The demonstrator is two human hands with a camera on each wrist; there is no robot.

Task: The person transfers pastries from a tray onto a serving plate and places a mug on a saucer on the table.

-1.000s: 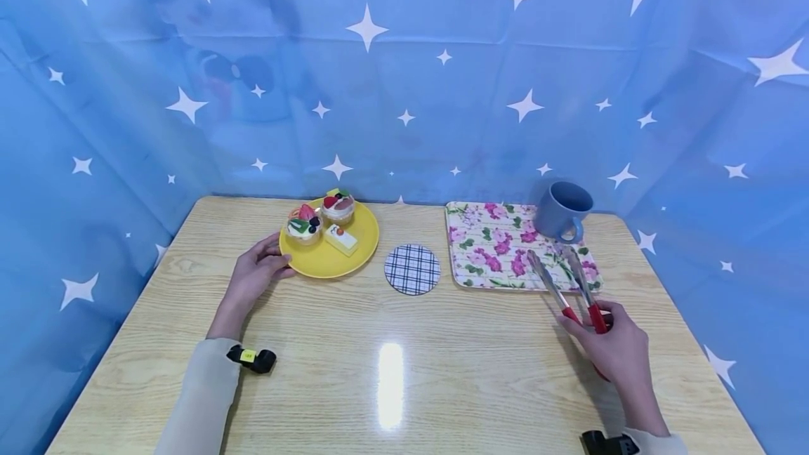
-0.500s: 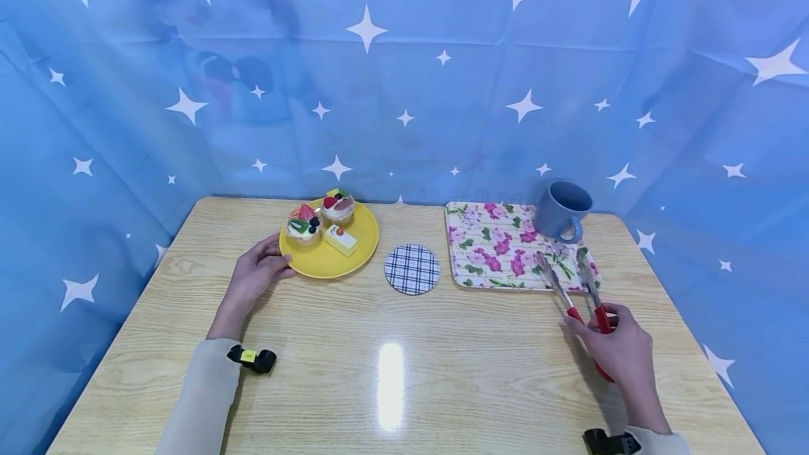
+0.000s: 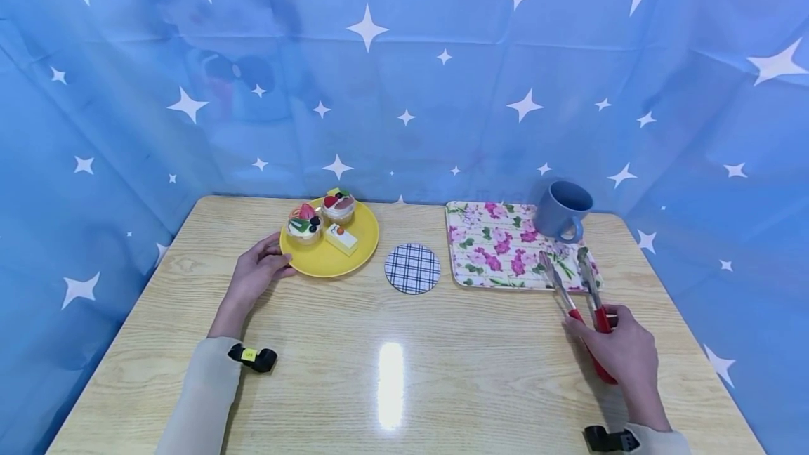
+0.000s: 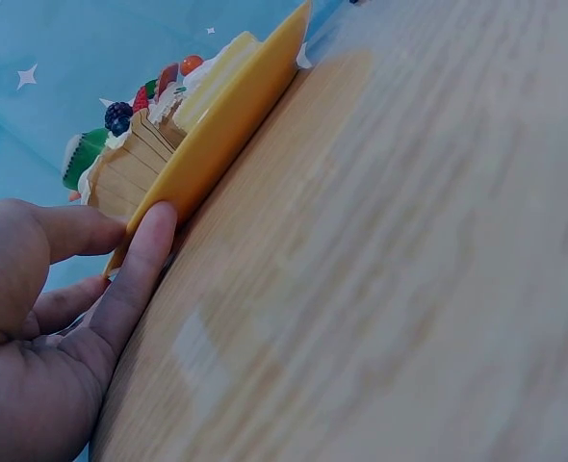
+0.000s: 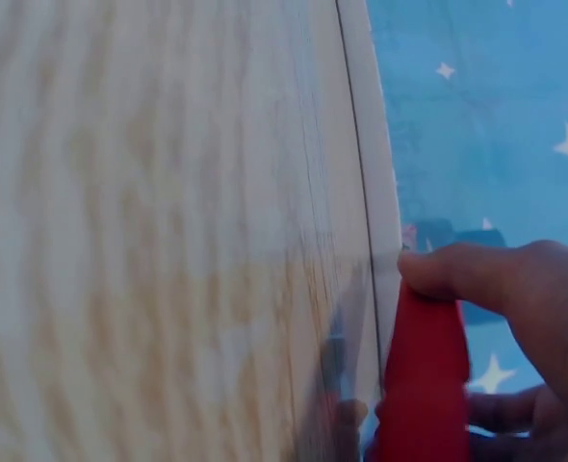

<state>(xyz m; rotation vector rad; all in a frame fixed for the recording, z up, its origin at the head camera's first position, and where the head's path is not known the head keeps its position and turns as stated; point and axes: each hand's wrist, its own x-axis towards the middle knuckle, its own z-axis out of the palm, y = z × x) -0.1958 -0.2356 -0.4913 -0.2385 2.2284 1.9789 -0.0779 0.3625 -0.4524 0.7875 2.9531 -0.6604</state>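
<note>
At the left, my left hand (image 3: 258,274) pinches the near left rim of a yellow plate (image 3: 324,265), thumb and forefinger at its edge in the left wrist view. On the plate are two fruit-topped cupcakes (image 3: 305,227) and a small cake slice (image 3: 341,239). Over on the right, my right hand (image 3: 622,343) holds metal tongs (image 3: 588,283) by their red handles (image 5: 426,361). The tong arms are spread apart, their tips over the near right corner of a flowered tray (image 3: 480,244). A blue mug (image 3: 564,210) stands on the tray's far right part.
A round checked coaster (image 3: 412,269) lies between plate and tray on the wooden table (image 3: 316,385). Behind the table hangs a blue curtain (image 3: 404,76) with white stars, close to the back edge.
My right hand has shifted slightly right and toward me with the tongs, and their tips have moved right over the tray's corner. The left hand and plate have stayed in place.
</note>
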